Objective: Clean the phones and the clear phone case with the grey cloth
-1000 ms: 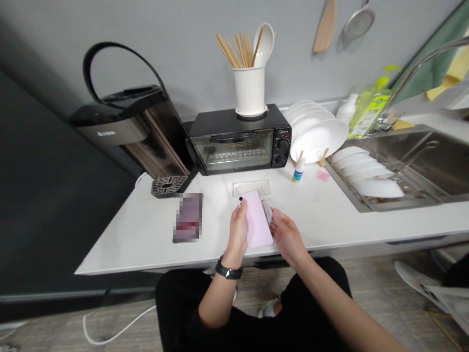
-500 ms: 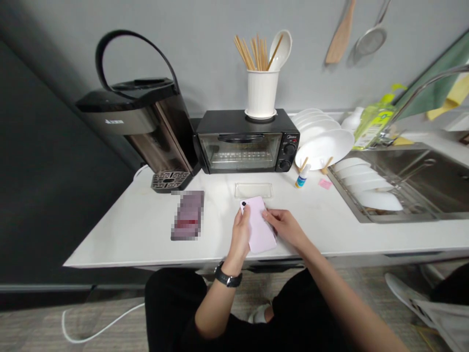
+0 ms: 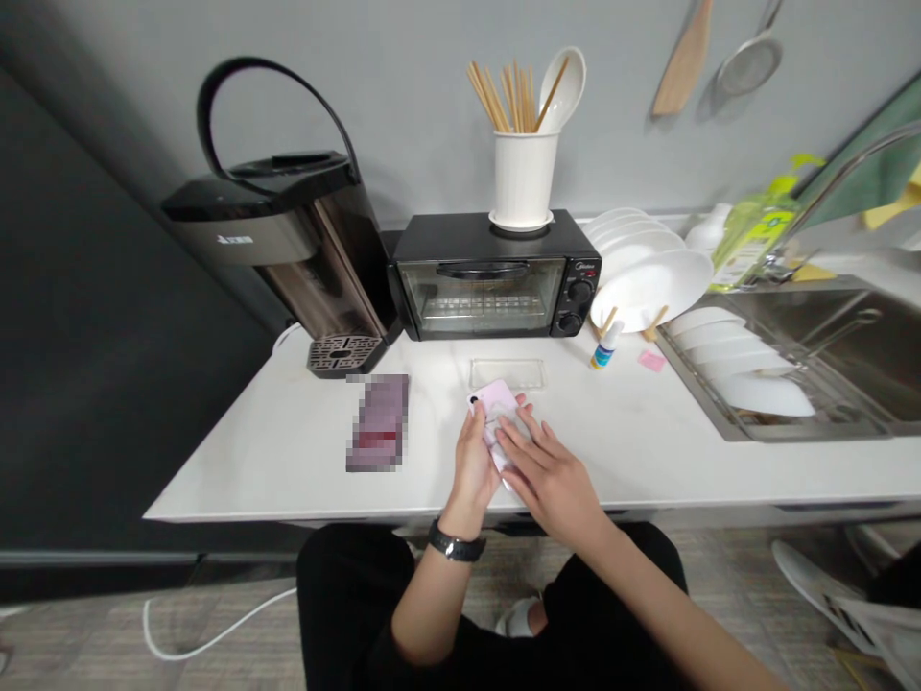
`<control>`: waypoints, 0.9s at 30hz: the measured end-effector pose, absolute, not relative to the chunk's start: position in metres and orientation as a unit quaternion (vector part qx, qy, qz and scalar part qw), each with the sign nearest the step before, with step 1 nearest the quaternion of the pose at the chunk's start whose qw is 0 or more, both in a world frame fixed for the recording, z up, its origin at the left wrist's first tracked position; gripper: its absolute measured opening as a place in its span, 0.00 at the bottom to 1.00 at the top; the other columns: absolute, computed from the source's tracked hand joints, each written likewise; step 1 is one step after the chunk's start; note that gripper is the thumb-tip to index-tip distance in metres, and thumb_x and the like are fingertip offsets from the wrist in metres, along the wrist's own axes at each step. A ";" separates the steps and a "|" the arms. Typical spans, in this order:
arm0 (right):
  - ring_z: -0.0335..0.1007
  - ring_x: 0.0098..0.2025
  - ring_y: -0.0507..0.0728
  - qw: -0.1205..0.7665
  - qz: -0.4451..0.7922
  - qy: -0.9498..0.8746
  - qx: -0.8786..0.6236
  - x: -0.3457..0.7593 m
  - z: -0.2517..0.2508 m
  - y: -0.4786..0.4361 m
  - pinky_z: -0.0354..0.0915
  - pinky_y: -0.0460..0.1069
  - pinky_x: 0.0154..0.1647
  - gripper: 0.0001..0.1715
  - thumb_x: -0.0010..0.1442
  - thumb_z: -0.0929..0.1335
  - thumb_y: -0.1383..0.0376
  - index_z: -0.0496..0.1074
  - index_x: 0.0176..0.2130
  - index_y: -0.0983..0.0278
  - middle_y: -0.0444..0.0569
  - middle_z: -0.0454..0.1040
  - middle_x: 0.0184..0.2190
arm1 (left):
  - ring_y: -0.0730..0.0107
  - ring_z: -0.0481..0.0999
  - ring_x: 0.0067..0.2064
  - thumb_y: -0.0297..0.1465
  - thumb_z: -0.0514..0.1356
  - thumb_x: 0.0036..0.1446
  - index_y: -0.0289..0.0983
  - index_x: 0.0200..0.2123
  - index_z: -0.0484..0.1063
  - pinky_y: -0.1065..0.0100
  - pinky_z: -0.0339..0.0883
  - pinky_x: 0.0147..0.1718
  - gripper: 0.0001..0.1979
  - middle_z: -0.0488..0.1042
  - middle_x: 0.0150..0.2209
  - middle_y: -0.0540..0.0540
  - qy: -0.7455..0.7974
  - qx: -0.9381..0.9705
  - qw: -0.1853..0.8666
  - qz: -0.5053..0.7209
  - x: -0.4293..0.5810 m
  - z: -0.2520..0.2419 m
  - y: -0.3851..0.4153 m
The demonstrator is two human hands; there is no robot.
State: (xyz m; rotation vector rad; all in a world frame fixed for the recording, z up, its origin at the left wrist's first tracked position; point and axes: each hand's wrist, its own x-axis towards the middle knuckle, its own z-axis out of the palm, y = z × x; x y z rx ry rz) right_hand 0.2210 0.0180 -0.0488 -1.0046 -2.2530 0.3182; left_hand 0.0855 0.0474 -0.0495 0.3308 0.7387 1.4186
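Observation:
A pink smartphone [image 3: 498, 392] is tilted over the counter with its back and camera facing up. My left hand [image 3: 471, 461] grips it from the left, thumb near the camera. My right hand [image 3: 557, 480] lies over the phone's back, fingers stretched out and flat, covering much of its right side. Under those fingers shows a whitish patch; I cannot tell whether it is a thin cloth or a reflection. Just beyond the phone lies a clear, shallow rectangular case [image 3: 507, 372]. To the left is a purple flat object [image 3: 381, 422], blurred out.
A black toaster oven [image 3: 496, 240] carries a white holder [image 3: 525, 178] of chopsticks. On the left stands a water dispenser [image 3: 288, 240]. Rightward are a small bottle [image 3: 605, 347], a pink packet [image 3: 652, 361], racked plates [image 3: 651, 288] and a sink [image 3: 827, 432] with dishes.
My right hand has gone from pinching the phone's right edge to lying flat across its back. The whitish patch has appeared under it. The view has shifted slightly.

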 end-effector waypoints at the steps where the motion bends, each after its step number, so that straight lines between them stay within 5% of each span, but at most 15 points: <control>1: 0.48 0.77 0.67 0.294 0.094 -0.869 -0.386 0.221 -0.045 0.021 0.54 0.71 0.74 0.33 0.74 0.64 0.59 0.58 0.74 0.60 0.52 0.60 0.73 | 0.51 0.81 0.57 0.47 0.60 0.68 0.29 0.54 0.76 0.53 0.71 0.61 0.26 0.82 0.53 0.31 0.325 0.142 0.695 0.625 0.085 -0.050 0.047; 7: 0.46 0.77 0.71 0.261 0.037 -0.864 -0.430 0.205 -0.037 0.035 0.49 0.73 0.74 0.48 0.72 0.64 0.47 0.47 0.77 0.67 0.62 0.51 0.75 | 0.58 0.79 0.60 0.42 0.60 0.71 0.32 0.53 0.78 0.61 0.68 0.64 0.20 0.81 0.56 0.37 0.362 0.108 0.658 0.651 0.086 -0.050 0.051; 13: 0.53 0.75 0.69 0.219 0.070 -0.909 -0.347 0.223 -0.054 0.000 0.60 0.67 0.71 0.55 0.68 0.66 0.41 0.45 0.77 0.65 0.62 0.55 0.74 | 0.54 0.82 0.55 0.53 0.52 0.71 0.28 0.53 0.78 0.58 0.73 0.59 0.33 0.82 0.52 0.31 0.346 0.129 0.712 0.597 0.083 -0.046 0.051; 20: 0.42 0.78 0.70 0.253 0.052 -0.870 -0.420 0.212 -0.045 0.037 0.52 0.70 0.74 0.55 0.70 0.63 0.41 0.41 0.77 0.71 0.65 0.46 0.76 | 0.60 0.81 0.57 0.41 0.61 0.70 0.33 0.51 0.79 0.62 0.70 0.62 0.18 0.82 0.54 0.38 0.405 0.102 0.645 0.639 0.086 -0.048 0.051; 27: 0.51 0.76 0.67 0.224 0.060 -0.920 -0.315 0.229 -0.049 0.001 0.56 0.65 0.74 0.57 0.68 0.66 0.40 0.43 0.77 0.68 0.62 0.55 0.74 | 0.46 0.82 0.56 0.54 0.55 0.69 0.28 0.53 0.78 0.50 0.74 0.58 0.33 0.82 0.50 0.29 0.344 0.127 0.735 0.570 0.079 -0.044 0.049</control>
